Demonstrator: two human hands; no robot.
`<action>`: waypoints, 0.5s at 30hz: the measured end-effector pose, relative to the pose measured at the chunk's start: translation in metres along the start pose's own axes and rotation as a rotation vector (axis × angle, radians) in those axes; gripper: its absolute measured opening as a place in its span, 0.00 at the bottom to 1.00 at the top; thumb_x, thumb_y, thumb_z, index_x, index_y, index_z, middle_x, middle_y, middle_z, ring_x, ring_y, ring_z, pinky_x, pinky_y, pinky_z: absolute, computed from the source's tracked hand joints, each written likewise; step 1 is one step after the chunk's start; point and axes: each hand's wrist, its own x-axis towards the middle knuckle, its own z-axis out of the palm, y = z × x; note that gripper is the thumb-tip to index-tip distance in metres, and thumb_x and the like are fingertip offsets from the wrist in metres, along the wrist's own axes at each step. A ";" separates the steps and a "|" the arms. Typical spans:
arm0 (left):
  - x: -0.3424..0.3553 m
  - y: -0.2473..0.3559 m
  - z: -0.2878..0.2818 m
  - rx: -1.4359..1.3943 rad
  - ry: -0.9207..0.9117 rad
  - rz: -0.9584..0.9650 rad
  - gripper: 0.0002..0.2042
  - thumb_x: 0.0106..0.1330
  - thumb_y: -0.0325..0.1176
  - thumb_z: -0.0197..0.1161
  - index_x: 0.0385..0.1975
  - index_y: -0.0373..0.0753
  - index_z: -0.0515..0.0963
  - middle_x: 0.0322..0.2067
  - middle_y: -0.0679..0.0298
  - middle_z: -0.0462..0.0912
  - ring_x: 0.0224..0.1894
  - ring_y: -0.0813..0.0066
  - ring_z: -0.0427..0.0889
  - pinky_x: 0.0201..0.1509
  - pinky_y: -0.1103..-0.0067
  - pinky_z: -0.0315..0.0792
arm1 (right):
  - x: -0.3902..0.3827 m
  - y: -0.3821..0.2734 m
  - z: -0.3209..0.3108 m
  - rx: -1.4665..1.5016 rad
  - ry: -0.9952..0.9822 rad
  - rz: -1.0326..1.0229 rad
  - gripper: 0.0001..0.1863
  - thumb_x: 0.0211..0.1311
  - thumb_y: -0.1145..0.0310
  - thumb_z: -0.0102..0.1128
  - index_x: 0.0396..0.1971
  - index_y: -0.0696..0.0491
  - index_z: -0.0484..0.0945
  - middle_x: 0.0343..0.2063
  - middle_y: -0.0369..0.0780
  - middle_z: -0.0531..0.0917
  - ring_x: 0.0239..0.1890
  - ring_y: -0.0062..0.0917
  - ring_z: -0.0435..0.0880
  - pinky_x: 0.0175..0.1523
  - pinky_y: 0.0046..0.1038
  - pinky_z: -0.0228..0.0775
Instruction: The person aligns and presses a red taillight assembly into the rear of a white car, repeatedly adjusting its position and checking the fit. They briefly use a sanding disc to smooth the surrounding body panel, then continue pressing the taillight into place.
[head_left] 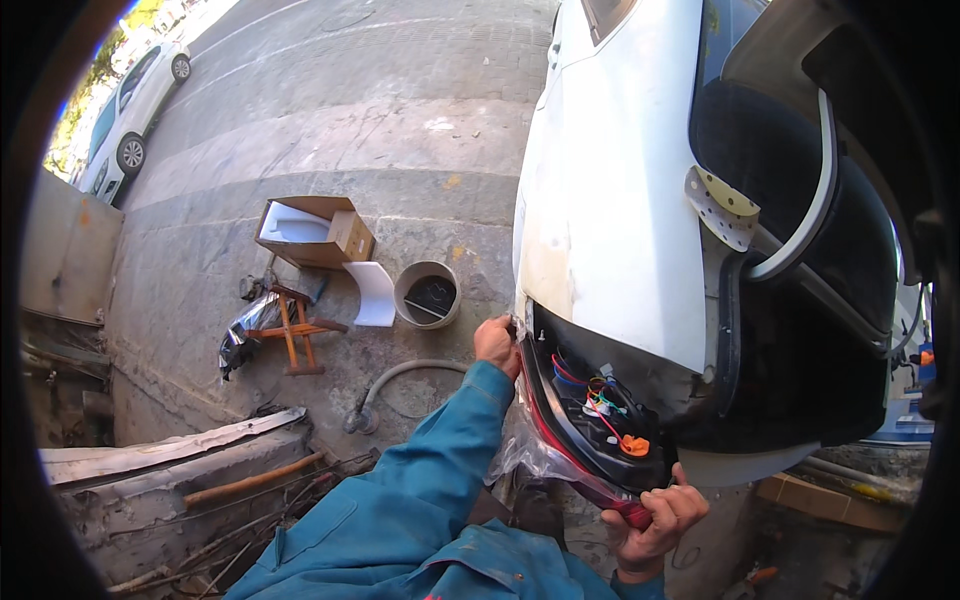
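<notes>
A car tail light (600, 440) is turned with its black back upward beside the rear corner of a white car (610, 190). Its red lens edge faces me. Coloured wires and an orange bulb holder (634, 446) show on the back. My left hand (497, 345) is closed at the light's far left end, close against the car body; its fingertips are partly hidden. The near right end is gripped by my right hand (658, 515), thumb on top. Clear plastic film (540, 455) hangs along the lens side.
The open tailgate (790, 45) rises at right, and a perforated sanding sheet (722, 208) rests by the trunk opening. Left of the car are a bucket (427, 292), a cardboard box (350, 235), a wooden stool (295, 330) and a hose (405, 372). Scrap panels (190, 465) lie at lower left.
</notes>
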 end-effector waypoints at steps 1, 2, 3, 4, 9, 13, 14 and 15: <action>0.000 -0.001 0.003 0.046 0.035 0.101 0.09 0.83 0.24 0.57 0.50 0.25 0.83 0.43 0.49 0.91 0.43 0.56 0.92 0.50 0.60 0.87 | -0.002 0.001 0.000 -0.001 0.000 -0.005 0.31 0.74 0.30 0.68 0.48 0.44 0.74 0.48 0.35 0.69 0.57 0.33 0.68 0.72 0.54 0.83; 0.001 0.002 0.010 -0.032 -0.080 0.057 0.07 0.83 0.26 0.61 0.49 0.29 0.82 0.40 0.55 0.90 0.39 0.64 0.90 0.46 0.66 0.85 | -0.006 0.002 -0.001 -0.005 0.001 -0.011 0.31 0.74 0.30 0.68 0.48 0.44 0.74 0.48 0.36 0.69 0.58 0.33 0.68 0.72 0.54 0.83; -0.004 0.009 0.019 0.156 -0.129 0.096 0.07 0.84 0.27 0.62 0.49 0.29 0.82 0.40 0.57 0.89 0.39 0.66 0.89 0.46 0.68 0.84 | -0.008 0.004 -0.003 -0.016 0.001 -0.009 0.31 0.74 0.30 0.68 0.48 0.44 0.73 0.48 0.36 0.68 0.58 0.33 0.68 0.71 0.54 0.84; -0.009 0.018 0.024 0.344 -0.178 0.137 0.08 0.84 0.28 0.62 0.49 0.30 0.82 0.39 0.59 0.89 0.38 0.69 0.88 0.46 0.70 0.83 | -0.008 0.007 -0.008 -0.029 -0.002 -0.011 0.31 0.75 0.30 0.68 0.49 0.43 0.72 0.47 0.36 0.68 0.58 0.32 0.67 0.71 0.53 0.84; -0.030 0.043 0.039 0.528 -0.080 0.082 0.07 0.85 0.30 0.62 0.50 0.33 0.83 0.37 0.66 0.86 0.36 0.78 0.83 0.43 0.76 0.78 | 0.000 0.007 -0.009 0.014 -0.003 -0.005 0.30 0.74 0.31 0.70 0.48 0.44 0.74 0.47 0.34 0.69 0.57 0.31 0.68 0.68 0.52 0.86; -0.028 0.040 0.032 0.588 -0.096 0.027 0.09 0.85 0.33 0.62 0.54 0.33 0.82 0.40 0.62 0.88 0.40 0.71 0.87 0.46 0.72 0.82 | 0.002 0.010 -0.001 0.064 -0.019 -0.050 0.29 0.72 0.35 0.75 0.48 0.46 0.79 0.47 0.35 0.71 0.56 0.33 0.69 0.66 0.52 0.86; -0.043 0.047 0.047 0.664 -0.112 -0.002 0.10 0.85 0.33 0.62 0.55 0.33 0.82 0.41 0.59 0.88 0.42 0.68 0.88 0.46 0.71 0.83 | 0.000 0.013 -0.002 0.048 -0.030 -0.040 0.29 0.72 0.35 0.75 0.49 0.46 0.79 0.48 0.36 0.72 0.56 0.33 0.70 0.66 0.52 0.86; -0.054 0.056 0.053 0.739 -0.118 -0.020 0.11 0.85 0.33 0.62 0.56 0.32 0.82 0.43 0.57 0.89 0.44 0.66 0.89 0.46 0.69 0.84 | 0.000 0.014 -0.001 0.043 -0.041 -0.039 0.29 0.72 0.36 0.75 0.49 0.46 0.79 0.48 0.36 0.72 0.56 0.34 0.70 0.66 0.53 0.86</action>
